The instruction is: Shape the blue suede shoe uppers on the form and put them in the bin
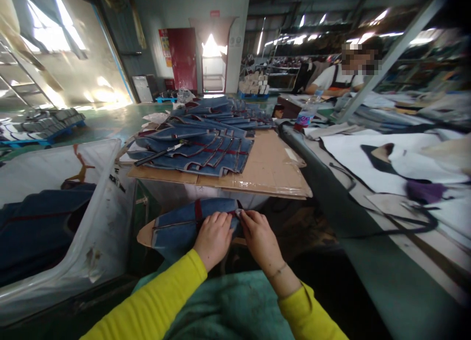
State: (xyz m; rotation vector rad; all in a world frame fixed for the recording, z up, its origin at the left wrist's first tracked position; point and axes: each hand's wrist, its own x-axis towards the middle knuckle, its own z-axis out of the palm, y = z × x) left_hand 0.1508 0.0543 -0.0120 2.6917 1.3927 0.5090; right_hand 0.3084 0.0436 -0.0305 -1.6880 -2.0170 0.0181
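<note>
Denim piece [176, 224] is in front of the cardboard [274, 158], tan tip [146, 233] at its left end. Right hand [260, 238] pinches the right end; left hand [214, 237] lies over the denim, clamped or not, can't tell. Likely light, soft, grippy, sturdy; best held by the edges.

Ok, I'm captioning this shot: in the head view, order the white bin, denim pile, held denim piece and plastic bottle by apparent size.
1. White bin, partly cropped
2. Denim pile
3. Held denim piece
4. Plastic bottle
</note>
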